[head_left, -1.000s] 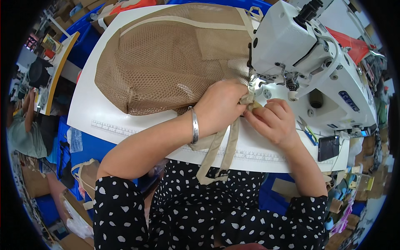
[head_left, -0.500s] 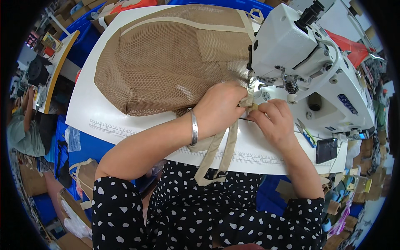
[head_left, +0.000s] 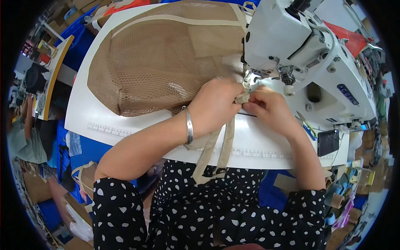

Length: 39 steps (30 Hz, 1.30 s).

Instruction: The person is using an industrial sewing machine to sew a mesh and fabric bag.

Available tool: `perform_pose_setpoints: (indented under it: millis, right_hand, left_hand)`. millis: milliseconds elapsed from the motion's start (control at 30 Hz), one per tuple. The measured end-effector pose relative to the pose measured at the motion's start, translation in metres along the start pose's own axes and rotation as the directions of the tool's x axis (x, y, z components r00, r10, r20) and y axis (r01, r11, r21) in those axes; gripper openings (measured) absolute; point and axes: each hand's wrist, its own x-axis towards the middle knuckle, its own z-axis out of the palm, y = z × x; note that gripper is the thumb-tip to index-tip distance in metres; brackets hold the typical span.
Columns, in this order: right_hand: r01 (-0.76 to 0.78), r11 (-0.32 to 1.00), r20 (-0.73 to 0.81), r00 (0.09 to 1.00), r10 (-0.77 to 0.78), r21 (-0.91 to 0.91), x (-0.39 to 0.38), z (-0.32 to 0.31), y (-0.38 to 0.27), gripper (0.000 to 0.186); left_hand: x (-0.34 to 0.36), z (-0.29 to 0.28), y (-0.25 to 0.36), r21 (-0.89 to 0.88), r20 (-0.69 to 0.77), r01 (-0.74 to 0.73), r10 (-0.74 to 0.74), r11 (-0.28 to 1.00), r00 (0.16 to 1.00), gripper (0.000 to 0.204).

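Note:
A brown mesh bag [head_left: 150,62] with beige binding lies on the white table, its right edge beside the needle area of a white sewing machine [head_left: 275,41]. My left hand [head_left: 214,102] is closed on a beige fabric strap [head_left: 241,98] just in front of the needle. At the strap's other side, the fingers of my right hand [head_left: 268,106] pinch it. Loose strap ends [head_left: 208,156] hang from under my left hand over the table's front edge. The stitching point is partly hidden by my fingers.
Small scissors [head_left: 308,128] and a dark phone [head_left: 328,142] lie right of my right hand. A printed ruler [head_left: 262,154] runs along the front of the table [head_left: 79,110]. At the far left, a person [head_left: 27,137] sits near a wooden-edged table.
My right hand has moved up and left, closer to my left hand, and now meets the strap near the needle. The whole view has shifted slightly.

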Motion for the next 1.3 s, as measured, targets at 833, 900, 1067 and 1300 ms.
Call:
perform_pose_setpoints:
  millis: [833, 900, 1067, 1300]
  right_hand:
    - [0.438, 0.674, -0.106, 0.789, -0.605, -0.595, -0.022, 0.018, 0.018, 0.024]
    - [0.434, 0.677, -0.1, 0.796, -0.597, -0.594, -0.023, 0.016, 0.014, 0.026]
    - [0.429, 0.723, -0.075, 0.832, -0.55, -0.541, -0.033, 0.012, 0.005, 0.027]
    - [0.421, 0.782, -0.062, 0.863, -0.501, -0.46, -0.037, 0.016, 0.008, 0.026]
  left_hand:
    - [0.001, -0.002, 0.0, 0.005, 0.012, -0.009, 0.009, 1.0, 1.0, 0.021]
    - [0.0, -0.002, 0.001, 0.015, 0.017, 0.004, -0.004, 1.0, 1.0, 0.022]
    - [-0.004, -0.003, 0.006, 0.056, 0.031, 0.04, -0.042, 0.998, 0.999, 0.022]
    - [-0.009, 0.002, 0.011, 0.146, 0.012, -0.058, 0.057, 0.988, 0.998, 0.021]
